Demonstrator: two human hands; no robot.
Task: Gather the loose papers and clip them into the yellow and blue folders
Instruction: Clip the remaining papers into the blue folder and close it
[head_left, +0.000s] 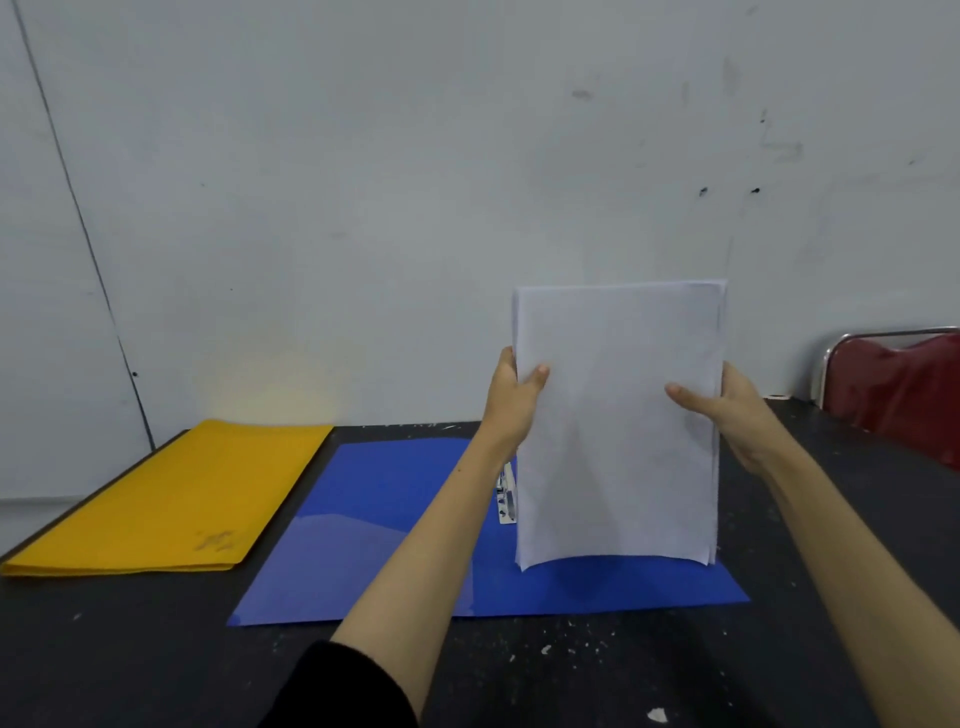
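A stack of white papers stands upright, its bottom edge resting on the right half of the open blue folder. My left hand grips the stack's left edge and my right hand grips its right edge. The folder's metal clip shows just left of the stack, partly hidden by my left wrist. The yellow folder lies shut on the table at the left, apart from the blue one.
The dark table carries small white scraps near its front. A pale wall rises right behind the table. A red chair back with a metal frame stands past the table's right edge.
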